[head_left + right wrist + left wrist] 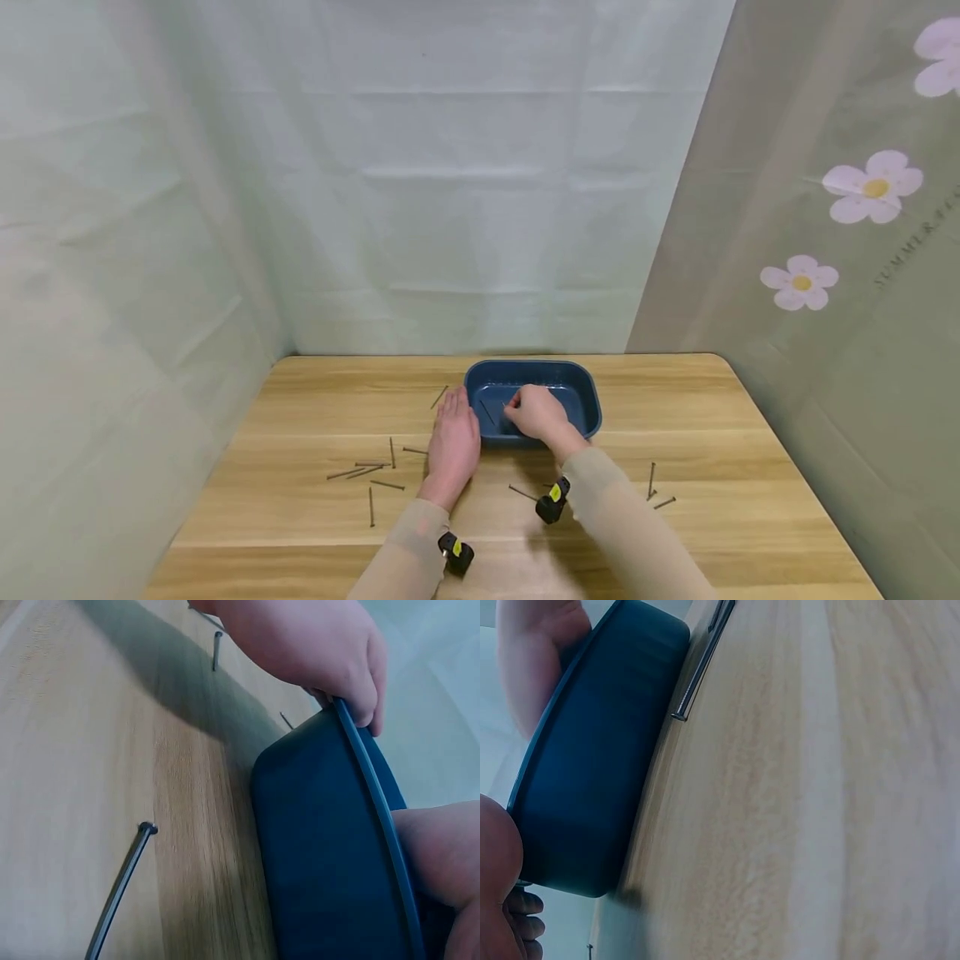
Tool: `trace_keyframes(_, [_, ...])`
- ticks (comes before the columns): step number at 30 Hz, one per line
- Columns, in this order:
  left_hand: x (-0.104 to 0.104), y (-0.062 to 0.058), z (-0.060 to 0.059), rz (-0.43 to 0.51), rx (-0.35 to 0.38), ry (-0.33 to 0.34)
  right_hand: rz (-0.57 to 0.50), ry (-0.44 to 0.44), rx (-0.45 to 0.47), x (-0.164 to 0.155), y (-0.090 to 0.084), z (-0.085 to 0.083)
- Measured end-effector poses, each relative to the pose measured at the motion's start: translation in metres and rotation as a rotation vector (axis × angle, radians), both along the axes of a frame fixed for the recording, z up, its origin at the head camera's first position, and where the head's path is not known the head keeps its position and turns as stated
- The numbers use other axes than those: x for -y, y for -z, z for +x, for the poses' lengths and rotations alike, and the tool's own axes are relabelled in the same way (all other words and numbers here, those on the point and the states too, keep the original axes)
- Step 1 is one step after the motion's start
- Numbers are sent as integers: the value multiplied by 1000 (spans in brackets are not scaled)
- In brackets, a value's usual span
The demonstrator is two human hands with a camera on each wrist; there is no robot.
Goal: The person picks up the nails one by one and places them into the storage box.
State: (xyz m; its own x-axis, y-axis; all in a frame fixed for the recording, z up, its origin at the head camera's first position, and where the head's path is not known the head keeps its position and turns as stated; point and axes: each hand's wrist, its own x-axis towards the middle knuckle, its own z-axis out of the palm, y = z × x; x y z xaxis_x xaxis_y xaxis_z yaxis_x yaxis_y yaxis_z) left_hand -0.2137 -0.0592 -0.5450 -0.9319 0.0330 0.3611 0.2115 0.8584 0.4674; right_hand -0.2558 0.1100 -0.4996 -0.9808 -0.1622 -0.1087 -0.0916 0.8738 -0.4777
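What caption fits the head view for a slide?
Right hand reaches into a blue tray; left hand rests beside it, nails scattered on the table.

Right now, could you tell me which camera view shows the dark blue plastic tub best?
The head view: the dark blue plastic tub shows whole from above, rim and inside. Left wrist and right wrist views show only its outer wall and rim, close up.

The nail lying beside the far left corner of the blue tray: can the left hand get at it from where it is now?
Probably yes. The left hand rests against the blue tray, and the nail lies on bare table just beyond its fingertips.
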Motion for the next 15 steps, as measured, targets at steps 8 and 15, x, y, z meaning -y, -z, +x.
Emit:
trace_keyframes(8, [2,-1,1,-21,11,-5,44,-12,7,18,4,-11])
trace_keyframes(15, [1,0,0,20,-30,3,156,49,-24,34,18,-24])
